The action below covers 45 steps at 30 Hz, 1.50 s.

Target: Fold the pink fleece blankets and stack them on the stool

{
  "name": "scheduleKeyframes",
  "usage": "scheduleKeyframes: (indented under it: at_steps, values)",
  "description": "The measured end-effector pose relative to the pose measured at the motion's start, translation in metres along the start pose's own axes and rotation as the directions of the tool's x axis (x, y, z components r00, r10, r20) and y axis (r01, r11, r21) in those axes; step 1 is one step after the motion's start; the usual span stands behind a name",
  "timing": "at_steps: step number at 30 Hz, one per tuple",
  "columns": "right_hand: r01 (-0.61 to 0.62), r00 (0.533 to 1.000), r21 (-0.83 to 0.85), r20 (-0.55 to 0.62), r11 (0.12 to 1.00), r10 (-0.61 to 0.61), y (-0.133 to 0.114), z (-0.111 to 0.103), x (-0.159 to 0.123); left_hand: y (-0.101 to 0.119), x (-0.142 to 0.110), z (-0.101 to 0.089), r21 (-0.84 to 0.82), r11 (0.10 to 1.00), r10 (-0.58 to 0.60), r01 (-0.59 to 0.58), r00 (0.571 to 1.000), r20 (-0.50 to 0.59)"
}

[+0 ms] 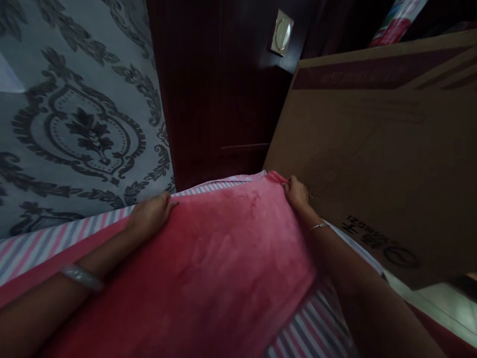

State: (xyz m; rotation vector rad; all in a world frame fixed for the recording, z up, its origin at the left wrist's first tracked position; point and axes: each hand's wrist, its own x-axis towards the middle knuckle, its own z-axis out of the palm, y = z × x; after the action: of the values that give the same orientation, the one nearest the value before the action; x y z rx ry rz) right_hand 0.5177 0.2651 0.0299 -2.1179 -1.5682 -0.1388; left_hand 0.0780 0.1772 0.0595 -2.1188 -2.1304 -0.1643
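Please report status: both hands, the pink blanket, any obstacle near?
Right hand pinching pink blanket at far corner. Left hand on its far edge, grip unclear. Blanket over striped sheet; cardboard box close on right.

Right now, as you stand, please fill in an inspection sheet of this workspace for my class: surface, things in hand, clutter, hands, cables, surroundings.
Surface: striped sheet, showing along the far edge and at the lower right.
Things in hand: red-and-pink blanket, spread over the sheet, with slight creases.
Clutter: large cardboard box at the right, with a shiny packet beyond its top edge.
Left hand: on the blanket's far edge; whether it grips or presses is unclear.
Right hand: gripping the blanket's far right corner, beside the box.
Cables: nothing seen.
Surroundings: patterned wallpaper at the left, dark panel ahead, pale floor at the lower right; dim light.
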Motion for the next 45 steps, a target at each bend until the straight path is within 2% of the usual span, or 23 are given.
scheduleKeyframes:
  at_steps: [3,7,10,13,16,20,24,30,35,38,40,43,45]
  values:
    - [0.0,0.998,0.034,0.059,0.999,-0.002,0.001,0.012,0.014,0.006,0.012,0.011,-0.003,1.0,0.005,-0.005,1.0,0.028]
    - [-0.002,0.987,0.046,0.163,0.999,-0.005,0.002,0.045,0.008,0.006,0.01,0.038,-0.033,0.999,-0.003,0.007,0.994,0.11]
    - [-0.004,0.982,0.05,0.19,0.999,-0.006,0.004,0.055,0.006,0.004,0.006,0.043,-0.041,0.999,-0.003,0.008,0.995,0.103]
    - [0.001,0.972,0.048,0.234,0.999,-0.012,0.01,0.046,0.01,0.005,0.006,0.038,-0.028,1.0,0.004,-0.001,0.994,0.108]
    - [-0.016,0.953,0.02,0.303,1.0,0.009,0.025,0.026,0.009,0.007,0.007,0.033,-0.014,1.0,0.003,-0.001,0.993,0.119]
    - [-0.043,0.926,-0.063,0.373,0.997,0.063,0.05,-0.001,-0.007,0.008,0.006,0.032,-0.009,1.0,0.009,-0.008,0.992,0.125]
    - [-0.01,0.912,-0.146,0.405,0.989,0.069,0.06,-0.013,-0.019,0.007,0.007,0.034,-0.015,1.0,0.007,-0.005,0.993,0.12]
    - [0.088,0.946,-0.229,0.325,0.969,-0.009,0.052,-0.013,-0.028,0.007,0.009,0.033,-0.034,0.999,0.01,-0.006,0.994,0.106]
    - [0.09,0.955,-0.286,0.296,0.954,-0.001,0.047,-0.014,-0.049,0.009,0.005,0.028,-0.032,0.999,0.007,-0.003,0.994,0.106]
    - [0.192,0.967,-0.266,0.214,0.945,-0.137,0.045,-0.009,-0.07,0.01,0.005,0.029,-0.009,1.0,0.007,-0.006,0.993,0.121]
    - [0.284,0.945,-0.221,0.227,0.933,-0.235,0.047,0.0,-0.086,0.009,0.007,0.033,-0.005,1.0,0.016,-0.016,0.993,0.118]
    - [0.281,0.924,-0.165,0.313,0.945,-0.22,0.055,0.016,-0.102,0.008,0.009,0.039,-0.027,0.999,0.029,-0.027,0.995,0.091]
    - [0.275,0.927,-0.158,0.307,0.948,-0.217,0.062,0.024,-0.106,0.01,0.004,0.04,-0.06,0.997,0.045,-0.04,0.996,0.075]
